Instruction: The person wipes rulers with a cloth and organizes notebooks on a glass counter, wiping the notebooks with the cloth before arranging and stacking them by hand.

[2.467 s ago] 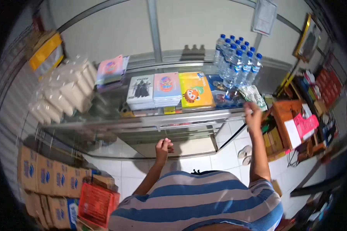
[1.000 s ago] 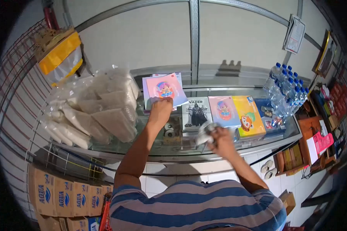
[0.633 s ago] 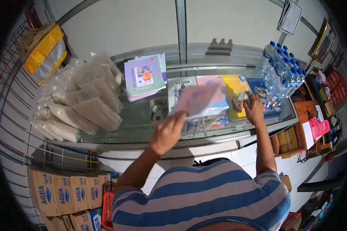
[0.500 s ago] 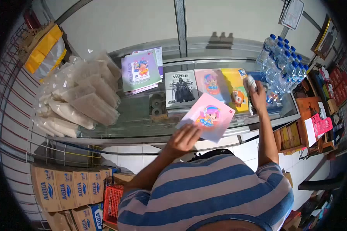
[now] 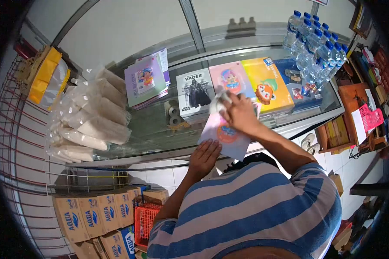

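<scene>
A pink notebook (image 5: 226,137) with a cartoon girl on its cover is tilted at the front edge of the glass counter. My left hand (image 5: 206,156) grips its lower left corner, fingers on the cover and thumb out of sight. In my right hand (image 5: 243,113) is a bunched white cloth (image 5: 220,102), pressed on the notebook's upper part. Behind it, a black-and-white Vader notebook (image 5: 196,93), another pink notebook (image 5: 230,77) and a yellow notebook (image 5: 268,84) lie side by side in stacks. A fanned pile of purple notebooks (image 5: 146,80) sits farther left.
Clear bags of pale contents (image 5: 95,114) crowd the counter's left end. Several water bottles (image 5: 317,49) stand at the right back, near dark blue notebooks (image 5: 304,101). Aqua cartons (image 5: 90,216) and a red crate (image 5: 147,222) are below left. A wooden drawer unit (image 5: 335,134) stands right.
My right hand has moved left with the cloth, from beside the yellow notebook onto the held pink one. My left hand still holds that notebook. The camera view has tilted slightly.
</scene>
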A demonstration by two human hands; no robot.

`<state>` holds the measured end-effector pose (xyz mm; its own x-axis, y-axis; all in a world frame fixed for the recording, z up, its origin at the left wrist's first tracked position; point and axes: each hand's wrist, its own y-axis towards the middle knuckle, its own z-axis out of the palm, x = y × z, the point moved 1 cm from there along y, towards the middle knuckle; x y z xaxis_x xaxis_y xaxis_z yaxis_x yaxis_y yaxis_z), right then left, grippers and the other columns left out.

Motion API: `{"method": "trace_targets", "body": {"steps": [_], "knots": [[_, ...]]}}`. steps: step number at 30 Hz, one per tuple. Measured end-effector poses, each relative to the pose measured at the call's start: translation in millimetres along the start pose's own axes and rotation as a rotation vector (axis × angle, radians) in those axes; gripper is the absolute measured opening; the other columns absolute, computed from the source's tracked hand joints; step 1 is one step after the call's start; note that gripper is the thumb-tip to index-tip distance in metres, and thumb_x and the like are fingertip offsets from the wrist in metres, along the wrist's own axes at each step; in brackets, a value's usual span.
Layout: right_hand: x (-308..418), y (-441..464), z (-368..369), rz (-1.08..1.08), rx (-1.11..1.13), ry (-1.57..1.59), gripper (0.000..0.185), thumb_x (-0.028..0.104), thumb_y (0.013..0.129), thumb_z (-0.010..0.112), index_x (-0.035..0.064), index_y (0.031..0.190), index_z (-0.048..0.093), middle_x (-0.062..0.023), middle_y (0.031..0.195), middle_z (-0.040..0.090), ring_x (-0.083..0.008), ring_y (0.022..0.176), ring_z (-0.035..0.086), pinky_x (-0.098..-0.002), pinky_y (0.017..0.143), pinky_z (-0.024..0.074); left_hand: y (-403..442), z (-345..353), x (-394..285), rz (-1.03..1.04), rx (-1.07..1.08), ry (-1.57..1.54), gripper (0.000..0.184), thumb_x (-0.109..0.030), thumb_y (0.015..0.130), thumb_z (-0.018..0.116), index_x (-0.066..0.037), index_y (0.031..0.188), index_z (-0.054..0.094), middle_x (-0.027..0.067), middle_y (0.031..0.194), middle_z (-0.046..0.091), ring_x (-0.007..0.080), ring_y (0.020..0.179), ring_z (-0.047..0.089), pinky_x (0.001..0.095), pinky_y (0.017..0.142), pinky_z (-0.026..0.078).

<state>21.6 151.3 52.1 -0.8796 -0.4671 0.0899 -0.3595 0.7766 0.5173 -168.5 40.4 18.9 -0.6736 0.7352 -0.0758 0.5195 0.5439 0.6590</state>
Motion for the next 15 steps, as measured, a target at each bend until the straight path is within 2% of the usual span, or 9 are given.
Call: {"method": "trace_targets", "body": {"steps": [2, 5, 7, 8, 10, 11, 13, 15], "knots": [[-23, -3, 10, 0.055, 0.021, -0.043, 0.04, 0.031, 0.086, 0.057, 0.0147, 0.122, 0.059, -0.0122, 0.123, 0.053, -0.0326, 0.092, 0.05, -0.0428, 0.071, 0.0439, 3, -1, -6, -0.033, 0.02, 0.005, 0.029, -0.009, 0.079, 0.067, -0.006, 0.108, 0.065, 0.0077, 0.11, 0.067, 0.0254, 0.103, 0.064, 0.037, 0.087, 0.052], [-50, -7, -14, 0.23, 0.111, -0.114, 0.04, 0.028, 0.086, 0.057, 0.0116, 0.122, 0.058, -0.0139, 0.122, 0.055, -0.0331, 0.094, 0.052, -0.0435, 0.076, 0.0452, 8, -5, -10, -0.101, 0.067, 0.038, 0.03, -0.007, 0.078, 0.067, -0.006, 0.108, 0.065, 0.0073, 0.112, 0.067, 0.0248, 0.102, 0.064, 0.0362, 0.085, 0.053], [-76, -20, -21, 0.31, 0.004, -0.146, 0.039, 0.024, 0.086, 0.057, 0.0099, 0.123, 0.057, -0.0123, 0.121, 0.056, -0.0332, 0.093, 0.053, -0.0427, 0.078, 0.0449, 15, -6, -11, -0.095, 0.076, 0.086, 0.03, -0.009, 0.079, 0.067, -0.006, 0.108, 0.065, 0.008, 0.11, 0.066, 0.0245, 0.099, 0.064, 0.0351, 0.084, 0.052], [-100, -28, -14, 0.281, 0.027, -0.18, 0.034, 0.02, 0.085, 0.057, 0.0096, 0.117, 0.061, -0.0133, 0.124, 0.056, -0.0343, 0.091, 0.054, -0.042, 0.08, 0.0443, 19, -6, -12, -0.088, 0.089, 0.127, 0.03, -0.01, 0.079, 0.067, -0.005, 0.109, 0.064, 0.0088, 0.109, 0.066, 0.0242, 0.095, 0.064, 0.0339, 0.083, 0.052], [-128, -48, -21, 0.337, -0.071, -0.166, 0.041, 0.022, 0.084, 0.057, 0.0073, 0.122, 0.057, -0.017, 0.115, 0.059, -0.0346, 0.085, 0.054, -0.0438, 0.071, 0.0457, 22, -7, -13, -0.073, 0.115, 0.207, 0.031, -0.012, 0.079, 0.067, -0.004, 0.109, 0.063, 0.0103, 0.107, 0.065, 0.0236, 0.088, 0.064, 0.0317, 0.081, 0.052], [-145, -58, -22, 0.377, -0.048, -0.143, 0.039, 0.02, 0.085, 0.057, 0.0056, 0.122, 0.057, -0.0179, 0.113, 0.059, -0.0334, 0.083, 0.054, -0.0424, 0.072, 0.0456, 20, -5, -12, -0.069, 0.112, 0.208, 0.031, -0.012, 0.079, 0.067, -0.004, 0.109, 0.063, 0.0103, 0.107, 0.065, 0.0236, 0.088, 0.064, 0.0317, 0.081, 0.052], [-151, -57, -31, 0.414, -0.037, -0.119, 0.038, 0.019, 0.086, 0.056, 0.004, 0.121, 0.056, -0.0187, 0.111, 0.06, -0.0322, 0.082, 0.054, -0.0409, 0.073, 0.0455, 11, 1, 0, -0.313, -0.081, 0.033, 0.024, -0.011, 0.083, 0.065, -0.003, 0.105, 0.063, 0.0106, 0.101, 0.064, 0.0211, 0.079, 0.061, 0.0292, 0.074, 0.05], [-137, -56, -58, 0.827, -0.302, 0.797, 0.034, 0.016, 0.089, 0.053, 0.0021, 0.119, 0.056, -0.0176, 0.102, 0.059, -0.0281, 0.079, 0.052, -0.037, 0.073, 0.0442, 3, 4, 13, -0.549, -0.273, -0.141, 0.018, -0.01, 0.086, 0.064, -0.002, 0.102, 0.063, 0.011, 0.095, 0.063, 0.0185, 0.071, 0.059, 0.0268, 0.067, 0.049]]}}
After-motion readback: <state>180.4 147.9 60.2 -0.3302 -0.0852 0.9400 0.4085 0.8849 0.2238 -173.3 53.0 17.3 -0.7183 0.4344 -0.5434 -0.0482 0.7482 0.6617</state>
